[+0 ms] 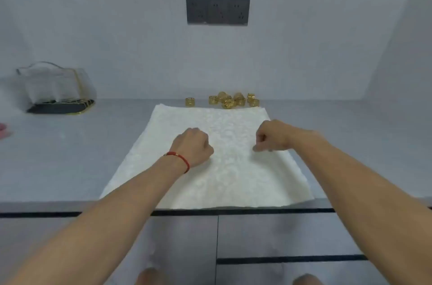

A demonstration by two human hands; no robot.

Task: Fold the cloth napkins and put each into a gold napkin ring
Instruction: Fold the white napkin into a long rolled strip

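Observation:
A white patterned cloth napkin (233, 182) lies spread flat on the grey counter, its near edge at the counter's front. My left hand (192, 148), with a red cord at the wrist, rests on the napkin's middle with fingers curled into a fist. My right hand (268, 136) hovers just right of it, its curled fingertips and thumb pressed down onto the cloth as if pinching it. Several gold napkin rings (231, 99) are clustered behind the napkin's far edge, and one gold ring (190, 101) stands apart to their left.
A clear bag with gold trim (56, 88) holding folded white cloth sits at the back left of the counter (70, 144). A dark socket panel (217, 11) is on the wall. Something pink (3, 130) shows at the left edge. Drawer fronts lie below.

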